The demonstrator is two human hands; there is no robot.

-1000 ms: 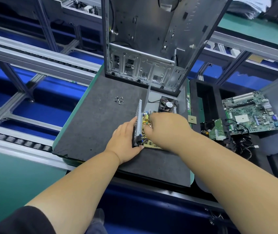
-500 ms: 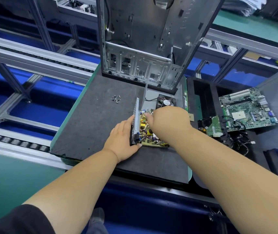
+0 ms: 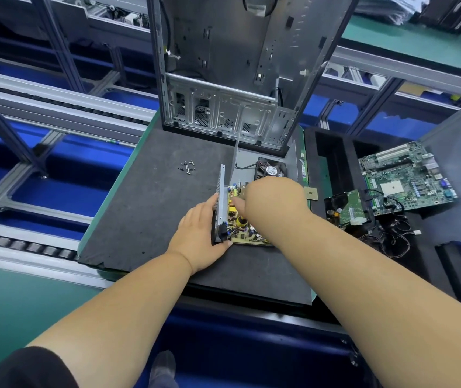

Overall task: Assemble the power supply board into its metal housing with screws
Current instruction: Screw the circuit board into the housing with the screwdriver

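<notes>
I see a dark grey foam work mat (image 3: 145, 208) over a green board, bearing a tall bare-metal computer case (image 3: 232, 79) standing upright at its far edge. A small cluster of silver screws (image 3: 187, 167) lies loose left of the open grey metal power supply housing (image 3: 247, 175), whose yellow circuit board (image 3: 247, 233) sits inside.

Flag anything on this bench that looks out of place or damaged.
The foam mat has a ragged, chipped near-left corner. The screws lie loose in a small cluster on it, uncontained. Nothing else stands out.
</notes>
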